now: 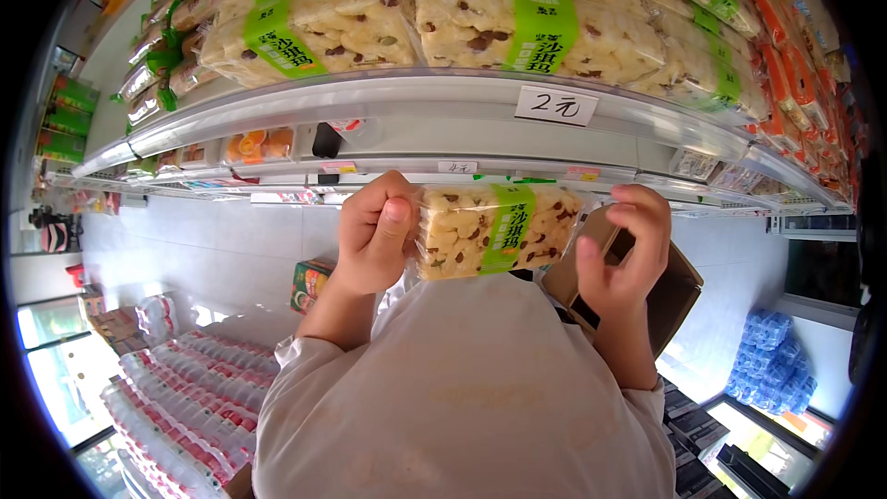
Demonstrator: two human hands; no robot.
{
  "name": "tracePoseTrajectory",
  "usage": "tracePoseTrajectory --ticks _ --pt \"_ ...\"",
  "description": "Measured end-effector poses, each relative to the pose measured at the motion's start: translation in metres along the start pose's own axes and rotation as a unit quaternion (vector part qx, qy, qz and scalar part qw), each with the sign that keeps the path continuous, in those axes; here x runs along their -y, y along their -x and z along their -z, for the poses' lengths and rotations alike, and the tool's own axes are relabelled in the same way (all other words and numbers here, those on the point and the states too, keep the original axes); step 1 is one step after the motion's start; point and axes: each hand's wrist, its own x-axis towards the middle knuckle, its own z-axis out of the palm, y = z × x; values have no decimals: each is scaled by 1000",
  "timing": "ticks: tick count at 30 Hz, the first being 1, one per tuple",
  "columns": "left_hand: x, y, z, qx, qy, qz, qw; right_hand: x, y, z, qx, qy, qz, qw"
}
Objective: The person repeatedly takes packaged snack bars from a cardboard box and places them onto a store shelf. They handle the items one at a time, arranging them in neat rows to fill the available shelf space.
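Observation:
A clear-wrapped block of sachima (464, 232) with a green paper band is held in front of my chest, its long side level. My left hand (380, 232) is closed on the wrapper at its left end. At the right end, my right hand (627, 246) is raised with its fingers apart, close to the wrapper; whether it touches the film I cannot tell. More sachima packs (540, 28) of the same kind lie in stacked rows on the shelf above, behind a clear lip that carries a handwritten price card (556, 106).
Lower shelves hold packed oranges (258, 145) and other packs. An open cardboard box (675, 291) is behind my right hand. A printed carton (310, 285) stands on the floor at left. Shrink-wrapped bottles (187, 402) fill the lower left; blue bottle packs (770, 360) stand at lower right.

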Motion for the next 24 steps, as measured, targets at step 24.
tracePoseTrajectory --ticks 24 --pt "-25 -15 -1 -33 -46 -90 994 23 -24 -26 132 174 221 950"
